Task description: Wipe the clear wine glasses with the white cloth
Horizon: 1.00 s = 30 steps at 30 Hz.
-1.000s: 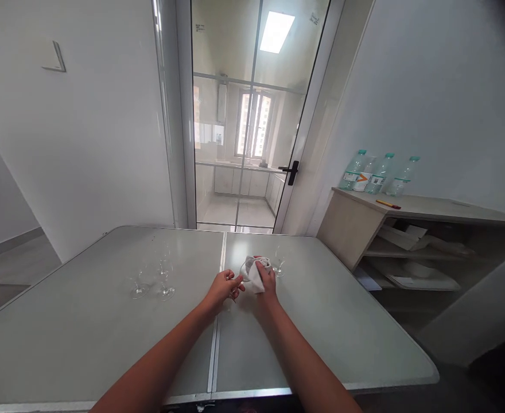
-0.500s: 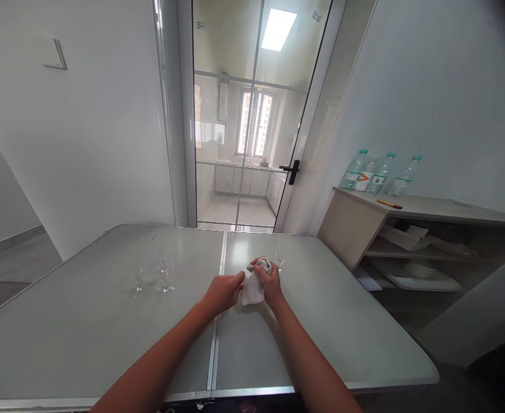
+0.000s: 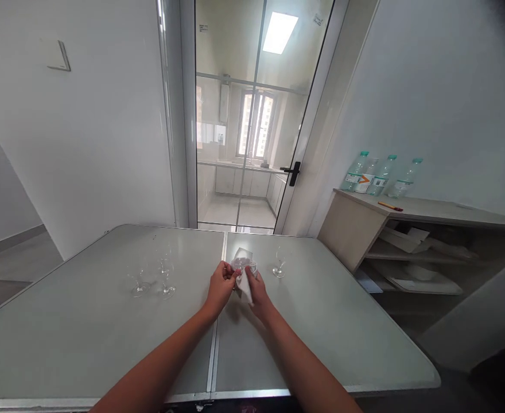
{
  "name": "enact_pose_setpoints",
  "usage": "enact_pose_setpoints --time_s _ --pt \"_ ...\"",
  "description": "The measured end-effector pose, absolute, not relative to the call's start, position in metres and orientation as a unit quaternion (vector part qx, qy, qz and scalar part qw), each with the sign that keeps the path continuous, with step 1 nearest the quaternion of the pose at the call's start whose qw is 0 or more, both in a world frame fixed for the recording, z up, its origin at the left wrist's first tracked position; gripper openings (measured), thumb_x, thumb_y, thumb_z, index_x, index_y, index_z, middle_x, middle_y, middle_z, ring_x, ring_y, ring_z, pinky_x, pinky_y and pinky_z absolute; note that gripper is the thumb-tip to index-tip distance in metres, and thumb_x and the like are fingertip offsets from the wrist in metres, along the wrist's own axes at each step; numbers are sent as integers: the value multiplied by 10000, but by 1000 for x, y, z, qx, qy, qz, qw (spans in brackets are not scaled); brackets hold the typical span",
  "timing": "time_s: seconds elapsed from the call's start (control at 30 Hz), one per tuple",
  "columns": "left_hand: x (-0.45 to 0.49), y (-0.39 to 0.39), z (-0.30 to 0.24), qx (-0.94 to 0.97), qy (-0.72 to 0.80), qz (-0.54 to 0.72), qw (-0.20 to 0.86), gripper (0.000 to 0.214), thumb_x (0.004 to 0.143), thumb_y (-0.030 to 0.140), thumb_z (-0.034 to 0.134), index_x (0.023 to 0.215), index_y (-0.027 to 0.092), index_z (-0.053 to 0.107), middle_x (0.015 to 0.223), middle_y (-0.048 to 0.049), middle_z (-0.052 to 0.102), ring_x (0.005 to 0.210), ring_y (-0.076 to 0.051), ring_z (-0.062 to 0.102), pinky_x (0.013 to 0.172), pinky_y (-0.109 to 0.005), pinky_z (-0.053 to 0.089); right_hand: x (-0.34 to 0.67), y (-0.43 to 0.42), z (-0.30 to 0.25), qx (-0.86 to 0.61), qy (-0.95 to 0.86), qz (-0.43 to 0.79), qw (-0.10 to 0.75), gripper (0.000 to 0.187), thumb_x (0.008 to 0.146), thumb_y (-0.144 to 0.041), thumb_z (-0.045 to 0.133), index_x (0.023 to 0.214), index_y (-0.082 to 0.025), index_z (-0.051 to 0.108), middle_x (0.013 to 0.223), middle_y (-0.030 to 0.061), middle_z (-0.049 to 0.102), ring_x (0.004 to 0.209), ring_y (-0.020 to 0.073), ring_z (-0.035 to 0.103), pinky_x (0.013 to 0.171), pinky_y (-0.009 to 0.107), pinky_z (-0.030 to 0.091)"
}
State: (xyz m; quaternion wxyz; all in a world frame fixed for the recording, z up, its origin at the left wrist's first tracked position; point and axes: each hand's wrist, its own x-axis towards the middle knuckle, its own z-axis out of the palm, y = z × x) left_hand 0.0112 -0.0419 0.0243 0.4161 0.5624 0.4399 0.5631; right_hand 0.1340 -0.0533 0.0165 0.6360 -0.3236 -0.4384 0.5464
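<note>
Holding wine glass point(image 3: 241, 259) over table point(image 3: 106, 332), left hand point(image 3: 219, 285) fingers clamped on it, right hand point(image 3: 257, 291) fingers closed around white cloth point(image 3: 245, 284).

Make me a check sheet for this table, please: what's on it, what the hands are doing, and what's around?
Surface: grey folding table, seam down the middle.
Job's things: clear wine glass and white cloth, held between the hands.
Clutter: two glasses standing on the left, one glass standing on the right.
Hands: left hand grips the wine glass; right hand holds the cloth against it.
Cables: nothing seen.
Surroundings: glass door, wall switch, shelf unit with water bottles.
</note>
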Motion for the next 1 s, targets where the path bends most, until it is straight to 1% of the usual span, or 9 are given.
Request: enact_pose_setpoints --time_s 0.13,0.2,0.4,0.5,0.6,0.67,0.83,0.9,1.0 --pt "5 -36 23 587 481 575 307 314 746 403 716 696 211 473 718 31 507 693 -143 496 671 -252 416 125 -47 9 -325 -409 568 636 421 772 -546 782 989 -199 682 835 34 718 770 209 660 720 322 523" --pt "4 -35 24 590 486 574 293 284 726 393 735 718 207 520 781 13 538 749 -157 509 696 -258 420 126 -45 5 -330 -397 581 630 422 754 -551 797 941 -193 673 784 22 702 710 188 639 688 304 507" --pt "10 -42 23 522 397 578 486 371 825 506 676 832 216 444 813 21 585 662 -125 554 600 -230 440 128 -42 2 -330 -391 636 578 455 745 -615 777 781 -184 638 615 -1 607 553 153 560 559 283 444" --pt "12 -46 27 466 369 585 551 444 840 558 675 1011 239 418 1001 -39 698 688 -146 645 562 -228 456 127 -46 9 -318 -396 656 557 486 774 -663 725 723 -194 609 584 0 582 529 152 548 528 281 432" --pt "10 -47 33 456 364 582 566 587 811 571 720 1168 256 376 1132 -104 724 706 -174 696 540 -233 470 126 -53 16 -292 -405 691 523 469 794 -667 702 769 -206 622 632 11 608 560 166 580 561 300 466" --pt "9 -47 36 465 365 592 547 624 795 562 745 1201 249 389 1126 -112 731 721 -179 708 574 -244 496 126 -58 19 -284 -415 692 518 440 791 -631 730 838 -203 641 678 18 631 583 166 589 585 299 476" --pt "9 -47 37 485 382 634 465 591 808 496 759 1237 247 438 1099 -93 731 889 -202 719 794 -319 538 125 -66 21 -274 -475 656 519 444 769 -484 807 1072 -193 665 856 53 705 752 203 648 728 327 511" --pt "9 -48 35 513 406 635 411 599 791 465 784 1255 244 476 1153 -108 716 994 -226 703 848 -339 516 125 -65 20 -305 -524 583 541 405 762 -433 812 1059 -193 679 903 53 715 813 214 647 763 326 504" --pt "9 -48 32 540 424 628 367 599 764 425 813 1260 240 531 1212 -120 701 1116 -253 668 888 -346 487 125 -61 18 -374 -554 460 584 298 765 -405 791 947 -187 700 868 36 711 796 203 611 721 299 479"
